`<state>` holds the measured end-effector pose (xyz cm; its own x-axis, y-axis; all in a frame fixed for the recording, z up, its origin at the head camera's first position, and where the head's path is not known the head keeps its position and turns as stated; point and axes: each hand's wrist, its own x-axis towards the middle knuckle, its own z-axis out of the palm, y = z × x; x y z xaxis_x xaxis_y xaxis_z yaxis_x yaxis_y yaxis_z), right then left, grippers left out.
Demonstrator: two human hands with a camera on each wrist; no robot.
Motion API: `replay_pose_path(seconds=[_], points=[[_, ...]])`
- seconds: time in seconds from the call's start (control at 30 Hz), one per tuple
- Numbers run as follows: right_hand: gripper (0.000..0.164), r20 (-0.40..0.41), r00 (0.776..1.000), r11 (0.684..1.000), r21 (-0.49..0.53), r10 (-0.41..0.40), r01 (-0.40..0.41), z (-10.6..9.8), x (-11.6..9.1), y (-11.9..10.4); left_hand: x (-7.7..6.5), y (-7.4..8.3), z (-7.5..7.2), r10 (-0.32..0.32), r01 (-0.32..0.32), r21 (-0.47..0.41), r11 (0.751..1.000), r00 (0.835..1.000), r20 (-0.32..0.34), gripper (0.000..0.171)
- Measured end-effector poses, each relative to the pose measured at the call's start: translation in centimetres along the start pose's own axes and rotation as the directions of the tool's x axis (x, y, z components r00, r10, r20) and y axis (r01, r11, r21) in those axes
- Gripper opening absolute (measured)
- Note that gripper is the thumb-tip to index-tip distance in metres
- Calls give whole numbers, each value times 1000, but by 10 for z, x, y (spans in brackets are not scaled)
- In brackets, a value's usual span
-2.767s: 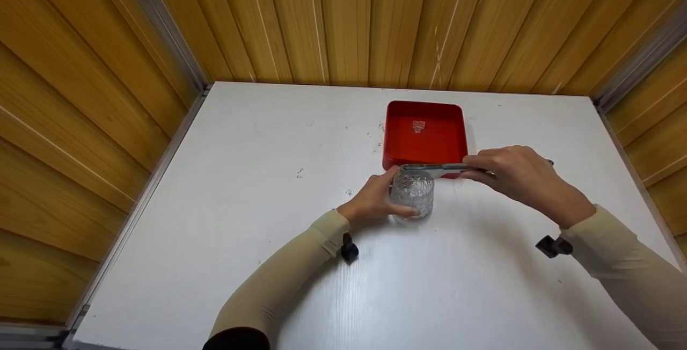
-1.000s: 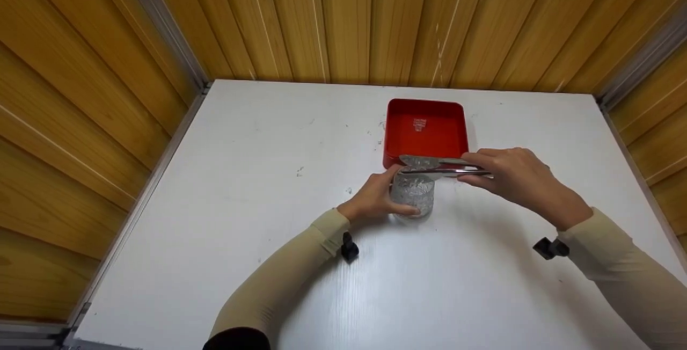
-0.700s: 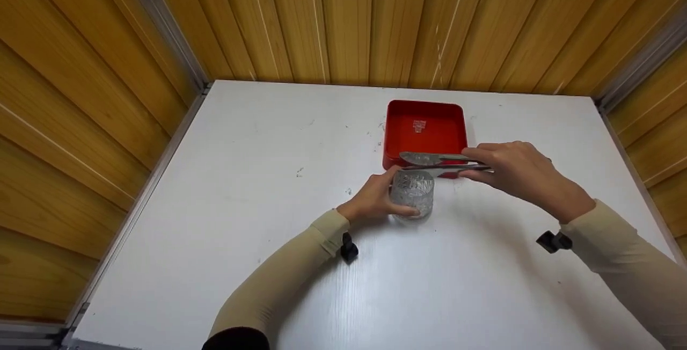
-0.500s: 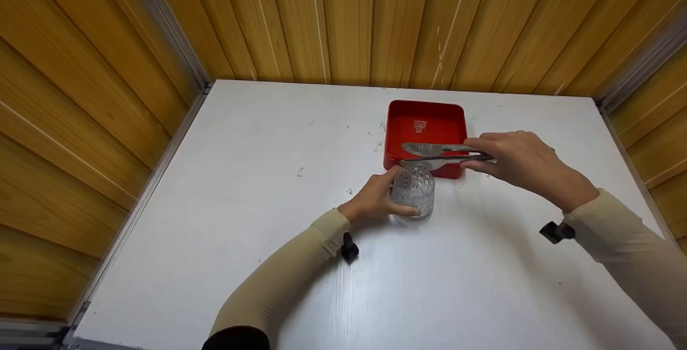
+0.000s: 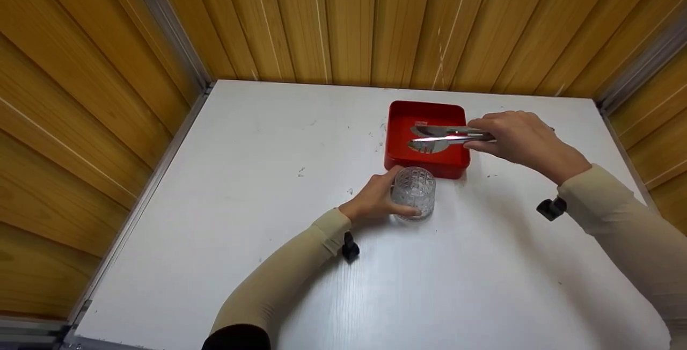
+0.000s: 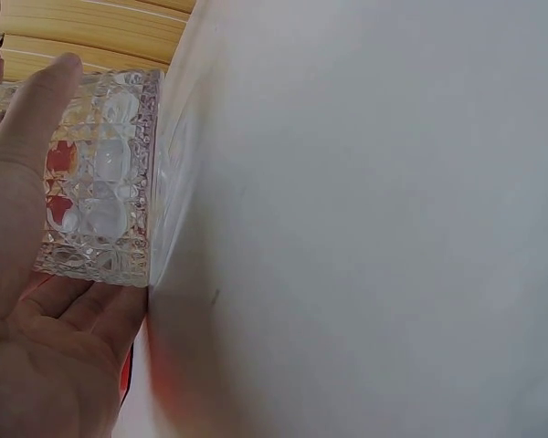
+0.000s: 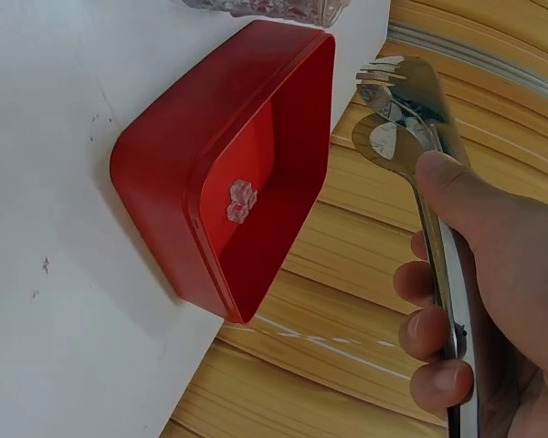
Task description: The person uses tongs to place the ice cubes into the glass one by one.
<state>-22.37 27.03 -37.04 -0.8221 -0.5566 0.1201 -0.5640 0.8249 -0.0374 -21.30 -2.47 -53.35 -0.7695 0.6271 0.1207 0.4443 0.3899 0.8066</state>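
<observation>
My left hand [image 5: 375, 194] grips a clear cut-glass tumbler [image 5: 416, 194] that stands upright on the white table, thumb on the near side and fingers behind it. In the left wrist view the tumbler [image 6: 105, 182] shows its faceted pattern. A bundle of metal cutlery is in my right hand [image 5: 523, 138], held by the handles with the heads pointing left above a red square tray [image 5: 424, 165]. The right wrist view shows a fork [image 7: 384, 78], a spoon [image 7: 370, 146] and a knife blade [image 7: 429, 87] together. Several small clear blocks [image 7: 242, 199] lie on the tray's floor.
The white table [image 5: 257, 189] is bounded by wood-panelled walls [image 5: 349, 22] with metal corner posts [image 5: 172, 22]. The tray stands just beyond the tumbler, toward the back wall.
My right hand has lifted the cutlery away from over the tumbler's rim, up and back above the red tray. My left hand and the tumbler have stayed in place.
</observation>
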Motion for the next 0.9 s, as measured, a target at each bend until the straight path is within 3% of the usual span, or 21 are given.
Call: replay_pose_path(seconds=[0.2, 0.37, 0.63, 0.9], points=[[23, 40, 999, 999, 5, 33, -34, 1, 14, 11, 1, 1, -1, 1, -1, 5, 1000, 1000, -2, 84], [26, 107, 991, 997, 8, 79, -81, 0, 26, 18, 1, 0, 0, 0, 0, 11, 1000, 1000, -4, 87], [31, 134, 985, 992, 49, 113, -120, 3, 44, 31, 1, -2, 2, 2, -2, 11, 1000, 1000, -16, 86], [32, 208, 963, 981, 52, 172, -187, 10, 60, 46, 0, -1, 1, 8, -8, -12, 1000, 1000, -17, 87]])
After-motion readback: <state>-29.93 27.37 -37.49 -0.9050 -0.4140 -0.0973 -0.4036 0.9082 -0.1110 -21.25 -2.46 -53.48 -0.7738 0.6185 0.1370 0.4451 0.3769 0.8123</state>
